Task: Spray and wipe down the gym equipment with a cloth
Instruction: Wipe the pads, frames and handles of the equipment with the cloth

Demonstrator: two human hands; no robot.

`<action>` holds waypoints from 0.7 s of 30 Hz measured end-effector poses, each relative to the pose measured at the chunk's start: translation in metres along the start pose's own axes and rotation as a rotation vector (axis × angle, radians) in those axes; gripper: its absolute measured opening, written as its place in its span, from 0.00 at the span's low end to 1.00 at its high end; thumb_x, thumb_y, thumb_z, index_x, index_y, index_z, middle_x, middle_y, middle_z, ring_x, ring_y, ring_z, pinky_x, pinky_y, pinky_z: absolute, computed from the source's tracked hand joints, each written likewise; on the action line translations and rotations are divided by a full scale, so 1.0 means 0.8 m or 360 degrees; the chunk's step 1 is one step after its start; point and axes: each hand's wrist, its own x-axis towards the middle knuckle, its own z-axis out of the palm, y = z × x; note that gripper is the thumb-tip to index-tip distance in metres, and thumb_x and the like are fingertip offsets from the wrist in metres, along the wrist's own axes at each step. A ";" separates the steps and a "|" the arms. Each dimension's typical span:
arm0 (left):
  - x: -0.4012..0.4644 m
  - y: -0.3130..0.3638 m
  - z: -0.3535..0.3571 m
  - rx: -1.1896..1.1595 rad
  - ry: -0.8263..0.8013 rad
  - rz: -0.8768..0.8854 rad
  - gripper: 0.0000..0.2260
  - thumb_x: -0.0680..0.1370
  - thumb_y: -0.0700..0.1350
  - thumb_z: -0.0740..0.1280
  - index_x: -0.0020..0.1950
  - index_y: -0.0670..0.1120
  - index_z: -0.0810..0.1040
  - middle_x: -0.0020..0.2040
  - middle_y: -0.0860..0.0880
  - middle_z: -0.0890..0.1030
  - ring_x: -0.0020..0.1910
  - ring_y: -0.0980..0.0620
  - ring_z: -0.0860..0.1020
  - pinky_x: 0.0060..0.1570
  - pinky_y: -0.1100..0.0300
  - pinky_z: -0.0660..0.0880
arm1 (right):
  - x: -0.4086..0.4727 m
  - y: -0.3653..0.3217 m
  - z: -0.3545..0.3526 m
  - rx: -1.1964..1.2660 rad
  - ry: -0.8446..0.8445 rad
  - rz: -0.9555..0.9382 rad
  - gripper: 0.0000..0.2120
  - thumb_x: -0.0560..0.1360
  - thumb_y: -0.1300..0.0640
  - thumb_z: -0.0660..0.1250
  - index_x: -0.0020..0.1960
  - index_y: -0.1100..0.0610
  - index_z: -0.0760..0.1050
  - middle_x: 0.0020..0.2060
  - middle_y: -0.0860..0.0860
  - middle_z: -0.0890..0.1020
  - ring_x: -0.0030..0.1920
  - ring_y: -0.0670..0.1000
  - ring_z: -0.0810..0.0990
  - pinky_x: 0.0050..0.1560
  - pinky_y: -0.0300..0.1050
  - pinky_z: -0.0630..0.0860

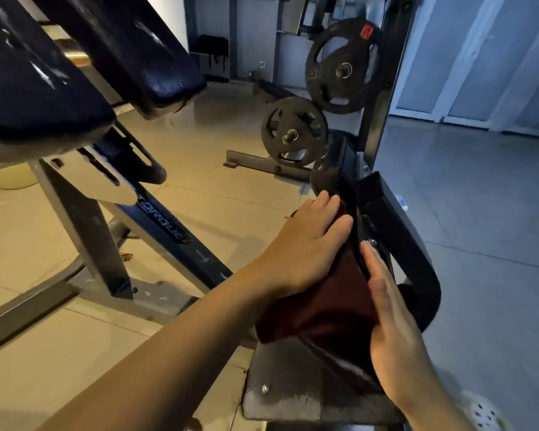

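Maroon cloth (321, 309) over black frame edge (395, 231), L hand (302, 244) & R hand (389, 325) flat, fingers straight.

Both forearms bare to the frame edge, no sleeves in view. Left hand (305, 244) and right hand (389, 325): no gloves, rings, watch or wristbands visible. Nails short, unpainted where they show. Bottom right corner: one foot in a white clog-style shoe (483, 412) with round vent holes across the top.
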 end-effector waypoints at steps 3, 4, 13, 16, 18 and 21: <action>0.031 -0.026 -0.004 -0.0008 -0.0002 0.0028 0.24 0.85 0.48 0.52 0.79 0.42 0.52 0.80 0.46 0.50 0.79 0.52 0.48 0.73 0.61 0.43 | 0.000 -0.004 0.001 -0.0044 -0.0041 0.0057 0.28 0.68 0.21 0.44 0.67 0.25 0.54 0.70 0.24 0.58 0.72 0.28 0.53 0.77 0.45 0.51; 0.039 -0.029 -0.004 0.0012 0.0003 0.0037 0.24 0.85 0.47 0.52 0.79 0.41 0.51 0.80 0.44 0.50 0.79 0.48 0.47 0.75 0.57 0.43 | 0.001 -0.005 0.000 -0.0061 -0.0059 0.0073 0.26 0.70 0.25 0.45 0.67 0.25 0.53 0.72 0.26 0.57 0.72 0.29 0.53 0.78 0.46 0.51; -0.023 -0.022 -0.004 0.0033 0.0124 0.0133 0.21 0.84 0.48 0.51 0.71 0.36 0.67 0.72 0.39 0.63 0.73 0.40 0.61 0.74 0.50 0.57 | -0.003 -0.014 0.002 -0.0152 -0.0023 0.0090 0.21 0.79 0.35 0.46 0.71 0.35 0.52 0.72 0.31 0.56 0.73 0.33 0.53 0.75 0.36 0.49; -0.087 -0.014 0.006 -0.0093 0.0247 -0.0069 0.23 0.84 0.55 0.48 0.76 0.47 0.60 0.67 0.55 0.59 0.68 0.58 0.60 0.67 0.71 0.53 | -0.004 -0.011 0.003 -0.0151 0.0013 0.0111 0.22 0.76 0.35 0.47 0.70 0.32 0.53 0.72 0.32 0.57 0.74 0.33 0.54 0.78 0.48 0.53; -0.106 -0.014 0.015 -0.0072 0.0354 -0.0031 0.22 0.84 0.55 0.48 0.75 0.49 0.63 0.63 0.58 0.59 0.63 0.64 0.60 0.60 0.79 0.50 | -0.005 -0.013 0.005 -0.0153 0.0031 0.0142 0.22 0.75 0.35 0.46 0.69 0.31 0.54 0.74 0.34 0.58 0.74 0.36 0.55 0.77 0.50 0.54; -0.102 -0.012 0.015 -0.0002 0.0336 -0.0023 0.21 0.84 0.53 0.49 0.77 0.50 0.62 0.74 0.56 0.62 0.71 0.62 0.59 0.66 0.74 0.49 | -0.007 -0.016 0.008 -0.0201 0.0072 0.0184 0.25 0.74 0.36 0.45 0.71 0.34 0.54 0.75 0.36 0.59 0.74 0.36 0.55 0.77 0.48 0.54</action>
